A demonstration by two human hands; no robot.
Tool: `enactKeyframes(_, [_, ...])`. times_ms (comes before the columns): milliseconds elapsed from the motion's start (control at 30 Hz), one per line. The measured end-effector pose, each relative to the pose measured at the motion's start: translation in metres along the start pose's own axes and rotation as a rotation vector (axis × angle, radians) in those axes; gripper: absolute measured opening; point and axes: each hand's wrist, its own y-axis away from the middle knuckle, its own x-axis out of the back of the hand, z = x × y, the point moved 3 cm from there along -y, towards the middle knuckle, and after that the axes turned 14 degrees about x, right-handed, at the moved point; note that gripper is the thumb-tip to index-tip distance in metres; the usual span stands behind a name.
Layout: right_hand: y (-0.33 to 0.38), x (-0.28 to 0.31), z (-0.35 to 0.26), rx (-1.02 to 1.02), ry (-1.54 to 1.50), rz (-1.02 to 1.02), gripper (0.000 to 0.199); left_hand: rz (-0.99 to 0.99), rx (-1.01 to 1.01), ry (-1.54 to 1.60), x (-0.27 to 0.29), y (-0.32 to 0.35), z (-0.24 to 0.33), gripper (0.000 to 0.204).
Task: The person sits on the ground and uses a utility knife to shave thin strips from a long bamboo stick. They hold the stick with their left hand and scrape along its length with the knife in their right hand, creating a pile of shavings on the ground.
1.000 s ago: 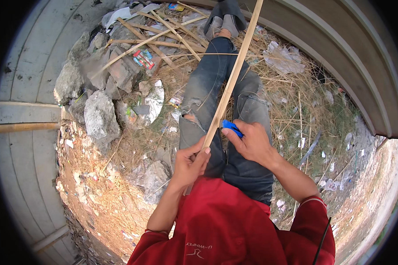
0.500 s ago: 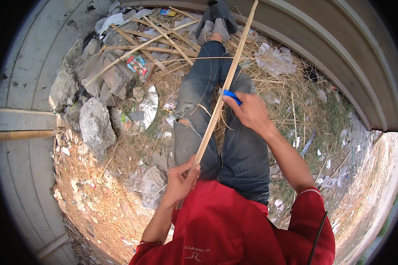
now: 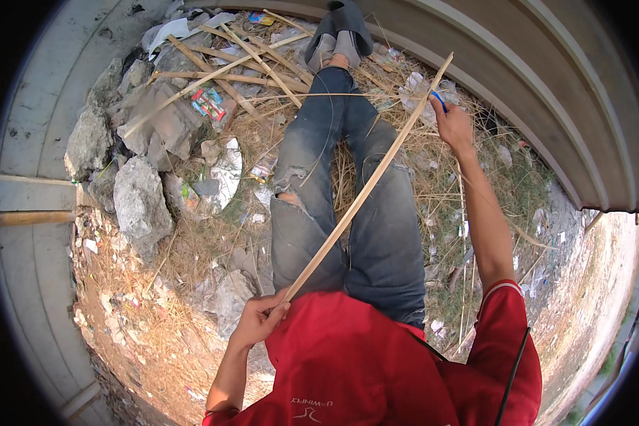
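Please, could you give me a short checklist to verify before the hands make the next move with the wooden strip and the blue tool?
1. Left hand grips the wooden strip near its lower end: ok.
2. Right hand holds the blue tool: ok.
3. Left hand well away from the tool: ok, the hands are near opposite ends.
4. No legs beneath the strip: not ok, it crosses over the dark trousers.
5. Tool's edge set against the wood: cannot tell, too small to see.
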Motion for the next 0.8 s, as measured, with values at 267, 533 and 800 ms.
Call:
enactKeyframes(267, [-0.007,0.025,0.030,-0.072,0.203,0.033,0.077,-0.062,0.012,0.000,0.021,0.007,-0.004,0.041])
enactKeyframes(533, [-0.025,0.116,0.290,-0.345,0.219,0.339,0.089,-0.058,0.132,-0.022,0.095,0.062,-0.099,0.033])
enactKeyframes(800, [-0.008,0.065,0.184,-0.498,-0.863,0.386,0.058,0.001,0.111,0.206,0.030,-0.016,-0.026,0.036])
